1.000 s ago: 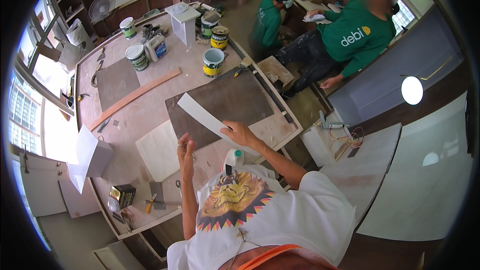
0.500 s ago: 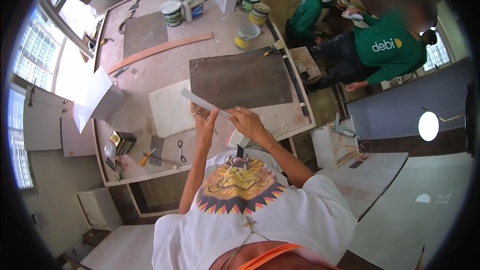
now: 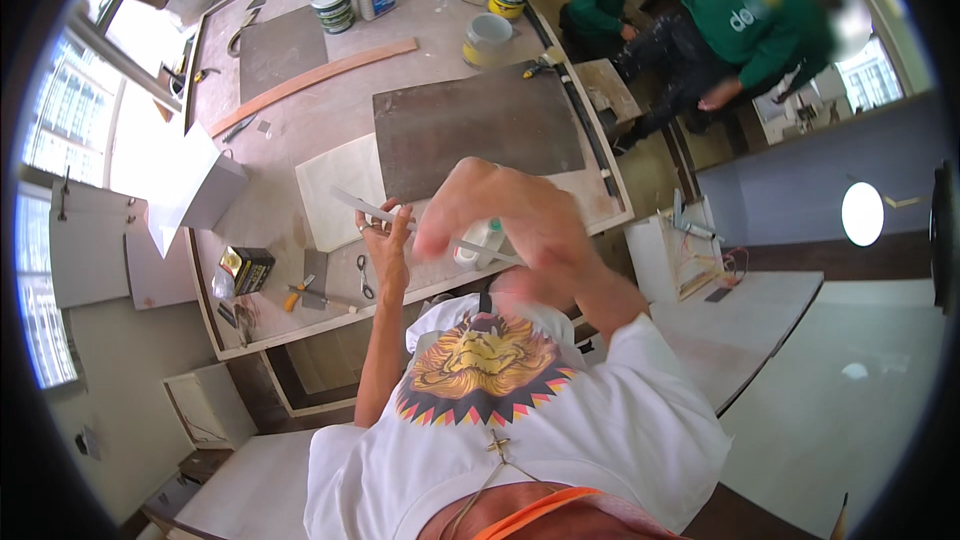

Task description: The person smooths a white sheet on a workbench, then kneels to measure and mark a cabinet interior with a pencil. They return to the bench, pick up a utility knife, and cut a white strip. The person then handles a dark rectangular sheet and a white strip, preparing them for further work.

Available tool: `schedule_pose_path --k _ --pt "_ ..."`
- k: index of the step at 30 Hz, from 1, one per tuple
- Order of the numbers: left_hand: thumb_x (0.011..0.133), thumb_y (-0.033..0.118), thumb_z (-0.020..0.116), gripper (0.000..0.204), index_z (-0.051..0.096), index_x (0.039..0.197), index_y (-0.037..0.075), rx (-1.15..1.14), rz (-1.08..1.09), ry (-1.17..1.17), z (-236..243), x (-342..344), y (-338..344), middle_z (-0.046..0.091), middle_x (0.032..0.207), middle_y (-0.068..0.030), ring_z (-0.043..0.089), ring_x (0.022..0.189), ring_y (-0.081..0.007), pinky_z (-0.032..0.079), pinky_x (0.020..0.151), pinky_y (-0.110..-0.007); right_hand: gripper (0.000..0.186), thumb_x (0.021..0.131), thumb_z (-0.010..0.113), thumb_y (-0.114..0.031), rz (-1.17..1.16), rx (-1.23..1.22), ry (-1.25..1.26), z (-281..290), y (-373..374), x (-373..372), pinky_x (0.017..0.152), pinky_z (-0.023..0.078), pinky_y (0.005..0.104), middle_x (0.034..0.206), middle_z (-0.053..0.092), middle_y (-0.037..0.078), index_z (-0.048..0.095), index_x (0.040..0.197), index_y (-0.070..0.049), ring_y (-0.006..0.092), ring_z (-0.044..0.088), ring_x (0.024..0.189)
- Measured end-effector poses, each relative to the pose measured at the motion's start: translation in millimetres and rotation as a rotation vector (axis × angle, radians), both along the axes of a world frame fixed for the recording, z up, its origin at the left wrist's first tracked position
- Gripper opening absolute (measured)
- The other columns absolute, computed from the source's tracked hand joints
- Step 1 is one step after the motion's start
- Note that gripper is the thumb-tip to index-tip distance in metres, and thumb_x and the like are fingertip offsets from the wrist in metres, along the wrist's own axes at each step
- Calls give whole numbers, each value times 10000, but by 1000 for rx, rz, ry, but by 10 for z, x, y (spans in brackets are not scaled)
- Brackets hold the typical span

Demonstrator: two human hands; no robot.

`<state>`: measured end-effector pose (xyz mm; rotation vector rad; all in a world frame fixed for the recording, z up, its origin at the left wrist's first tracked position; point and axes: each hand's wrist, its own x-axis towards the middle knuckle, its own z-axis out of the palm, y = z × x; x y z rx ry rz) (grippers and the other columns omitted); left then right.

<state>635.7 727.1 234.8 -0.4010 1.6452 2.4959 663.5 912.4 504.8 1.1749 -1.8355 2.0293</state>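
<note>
A thin, pale grey strip (image 3: 352, 202) runs slantwise in front of me over the worktable (image 3: 290, 165). My left hand (image 3: 388, 248) pinches it near its far left end, thumb on one side and fingers on the other. My right hand (image 3: 505, 202) is raised and bent above the strip's nearer part, smeared by motion; whether it touches the strip is unclear. Beyond the hands lie a dark brown sheet (image 3: 480, 130) and a cream sheet (image 3: 340, 180). A white container with green on it (image 3: 488, 236) shows partly behind the strip.
Left of my hands are scissors (image 3: 364, 277), a yellow-handled tool (image 3: 297, 296) and a dark tin (image 3: 246, 270). A long wooden strip (image 3: 320, 82) crosses the table. Buckets (image 3: 488, 38) stand at the far side. Two people in green (image 3: 745, 20) work at the far right.
My right hand has let its hold on the strip's near end go out of sight and risen, blurring. My left hand has shifted slightly left and nearer with the strip, which now appears edge-on.
</note>
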Motion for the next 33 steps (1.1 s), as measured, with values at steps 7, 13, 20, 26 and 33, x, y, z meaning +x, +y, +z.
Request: schedule_pose_path --k 7,13,20,26,33 --pt "866 206 809 1002 98 1560 77 -13 19 4 88 270 153 518 1338 -174 614 1060 -224 513 913 -390 445 866 774 -382 16 -478 340 807 -445 337 691 507 366 957 672 73 652 1100 -24 214 628 747" --pt "872 199 802 1012 76 1567 79 -12 65 11 154 501 452 521 1330 -173 628 1069 -237 522 924 -403 365 840 776 -381 -149 -508 461 844 -287 424 624 476 368 893 661 32 684 994 -64 200 607 692" --pt "879 192 794 1024 51 1576 82 -24 120 -6 155 747 788 523 1320 -173 645 1079 -252 533 937 -418 269 787 787 -355 -270 -373 642 801 226 665 556 442 366 833 654 -5 713 883 -114 184 590 640" --pt "894 177 777 1026 22 1583 82 96 36 -69 161 821 1050 522 1315 -177 654 1107 -272 545 948 -435 175 704 784 -230 -475 -157 433 1099 846 1445 570 456 345 827 664 12 709 828 -131 187 595 648" --pt "937 145 726 960 19 1584 90 60 60 94 142 927 1416 496 1333 -197 646 1143 -301 567 926 -431 140 687 731 -96 -550 232 460 1181 1475 1468 576 464 327 831 680 49 715 826 -107 188 562 639"
